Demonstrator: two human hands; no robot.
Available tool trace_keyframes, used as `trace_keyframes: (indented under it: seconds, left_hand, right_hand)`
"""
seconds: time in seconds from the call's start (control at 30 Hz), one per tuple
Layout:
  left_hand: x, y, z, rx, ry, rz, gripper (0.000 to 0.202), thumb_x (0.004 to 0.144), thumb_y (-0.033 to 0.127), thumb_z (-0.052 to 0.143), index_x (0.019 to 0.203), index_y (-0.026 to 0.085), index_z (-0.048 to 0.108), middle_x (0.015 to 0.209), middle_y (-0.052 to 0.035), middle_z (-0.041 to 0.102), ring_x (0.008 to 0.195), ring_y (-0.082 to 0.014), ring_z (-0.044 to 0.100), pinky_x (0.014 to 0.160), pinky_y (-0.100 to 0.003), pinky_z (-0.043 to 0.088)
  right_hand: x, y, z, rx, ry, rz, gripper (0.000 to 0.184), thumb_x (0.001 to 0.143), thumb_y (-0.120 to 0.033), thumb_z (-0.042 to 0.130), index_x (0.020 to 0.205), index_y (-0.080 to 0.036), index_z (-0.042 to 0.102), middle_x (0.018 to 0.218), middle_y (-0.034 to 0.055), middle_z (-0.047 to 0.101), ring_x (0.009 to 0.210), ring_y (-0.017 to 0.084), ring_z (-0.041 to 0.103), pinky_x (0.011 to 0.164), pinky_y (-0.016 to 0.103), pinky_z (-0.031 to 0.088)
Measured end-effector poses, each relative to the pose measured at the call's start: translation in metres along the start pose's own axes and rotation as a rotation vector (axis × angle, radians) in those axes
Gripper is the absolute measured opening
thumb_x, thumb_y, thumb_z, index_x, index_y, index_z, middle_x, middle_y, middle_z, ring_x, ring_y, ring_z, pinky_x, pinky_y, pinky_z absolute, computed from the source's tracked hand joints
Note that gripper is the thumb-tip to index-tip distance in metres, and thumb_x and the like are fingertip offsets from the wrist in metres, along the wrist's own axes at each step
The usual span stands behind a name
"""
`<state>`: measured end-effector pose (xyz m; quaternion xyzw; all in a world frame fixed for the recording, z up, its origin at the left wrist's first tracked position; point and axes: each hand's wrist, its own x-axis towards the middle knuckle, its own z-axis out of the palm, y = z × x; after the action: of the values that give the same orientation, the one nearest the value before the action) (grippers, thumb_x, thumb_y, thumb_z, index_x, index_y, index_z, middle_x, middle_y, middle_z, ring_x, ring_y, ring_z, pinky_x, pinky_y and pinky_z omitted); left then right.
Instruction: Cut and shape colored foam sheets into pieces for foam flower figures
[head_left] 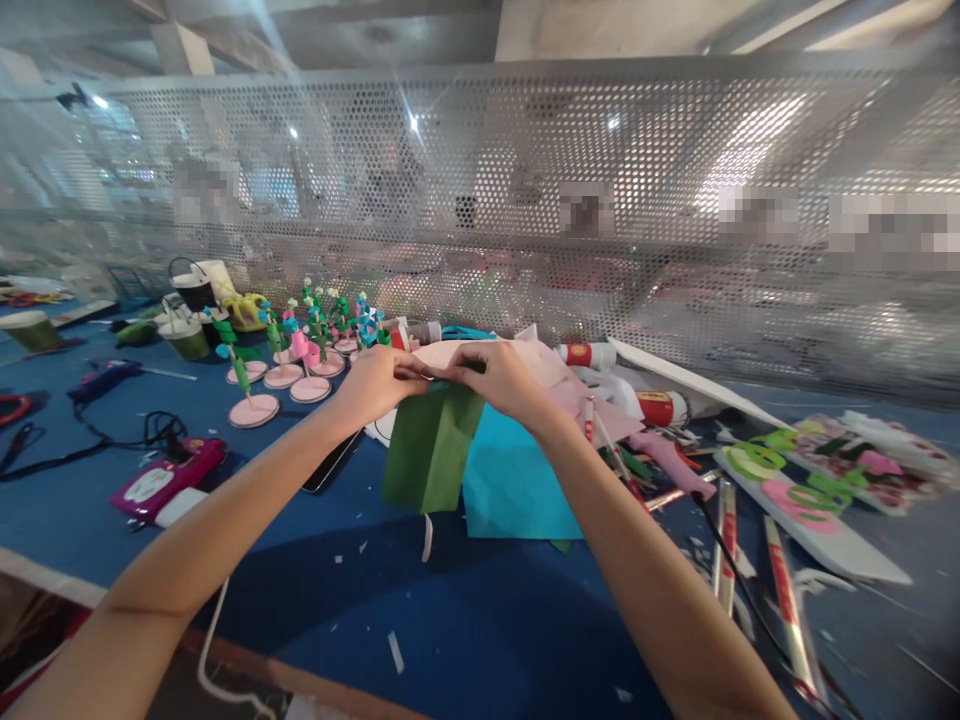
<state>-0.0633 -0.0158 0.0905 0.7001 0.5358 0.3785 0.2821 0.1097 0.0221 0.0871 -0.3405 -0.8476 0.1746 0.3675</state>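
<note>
Both my hands pinch the top edge of a dark green sheet of paper [431, 450], which hangs down with a vertical crease. My left hand [382, 378] is closed at its upper left corner. My right hand [501, 378] is closed on the upper right, its fingertips close to those of the left. Behind the green sheet, a bright blue sheet [517, 480] lies on the table. Pale pink paper [540, 365] is spread just beyond my hands. A dark phone [330, 465] lies partly hidden under my left forearm.
Several small paper plants on round pink bases [253, 410] stand at the back left. A magenta box [169, 480], a glue gun [105, 378] and cables lie left. Red-and-white strips [784, 590] and a white board [847, 545] with cutouts lie right. A perforated metal screen [480, 180] stands behind.
</note>
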Motion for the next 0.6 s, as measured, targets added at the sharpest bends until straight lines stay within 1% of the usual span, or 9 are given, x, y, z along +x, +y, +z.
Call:
trace_keyframes:
  seconds: [0.13, 0.27, 0.47, 0.57, 0.6]
  left_hand:
    - [-0.001, 0.000, -0.001, 0.026, -0.004, -0.048, 0.022, 0.061, 0.010, 0.066, 0.082, 0.015, 0.071, 0.070, -0.0049, 0.072, 0.074, -0.0190, 0.068, 0.069, -0.027, 0.052]
    - [-0.001, 0.001, -0.001, 0.028, -0.018, -0.075, 0.025, 0.057, 0.011, 0.069, 0.082, 0.014, 0.070, 0.066, -0.0046, 0.071, 0.071, -0.0198, 0.068, 0.064, -0.026, 0.051]
    - [-0.005, 0.006, -0.002, 0.023, -0.133, -0.080, 0.028, 0.053, 0.008, 0.070, 0.079, 0.016, 0.071, 0.061, -0.0018, 0.070, 0.067, -0.0191, 0.068, 0.061, -0.025, 0.050]
    - [-0.007, 0.007, -0.006, 0.000, -0.218, -0.073, 0.030, 0.052, 0.009, 0.072, 0.080, 0.018, 0.071, 0.061, -0.0008, 0.070, 0.068, -0.0193, 0.068, 0.063, -0.026, 0.050]
    - [-0.008, 0.007, -0.007, -0.012, -0.236, -0.069, 0.031, 0.053, 0.009, 0.071, 0.082, 0.019, 0.071, 0.062, -0.0007, 0.070, 0.069, -0.0193, 0.068, 0.065, -0.027, 0.050]
  right_hand:
    - [0.000, -0.001, 0.000, -0.039, -0.032, -0.013, 0.017, 0.075, -0.019, 0.059, 0.058, -0.015, 0.057, 0.060, -0.0013, 0.055, 0.061, 0.011, 0.047, 0.058, 0.023, 0.033]
    - [0.000, -0.004, -0.004, -0.073, -0.109, -0.010, 0.014, 0.073, -0.017, 0.062, 0.060, -0.016, 0.060, 0.062, -0.0006, 0.058, 0.064, 0.012, 0.051, 0.060, 0.023, 0.035]
    - [-0.005, -0.014, -0.021, -0.131, -0.283, 0.004, 0.011, 0.069, -0.016, 0.065, 0.059, -0.019, 0.064, 0.061, -0.0009, 0.062, 0.062, 0.013, 0.053, 0.058, 0.025, 0.037]
    - [-0.008, -0.020, -0.031, -0.161, -0.374, -0.013, 0.005, 0.064, -0.019, 0.070, 0.065, -0.020, 0.065, 0.066, -0.0004, 0.063, 0.063, 0.013, 0.054, 0.056, 0.024, 0.037]
    - [-0.010, -0.022, -0.034, -0.173, -0.396, -0.023, 0.009, 0.062, -0.020, 0.072, 0.068, -0.020, 0.065, 0.068, -0.0003, 0.064, 0.064, 0.013, 0.054, 0.056, 0.024, 0.037]
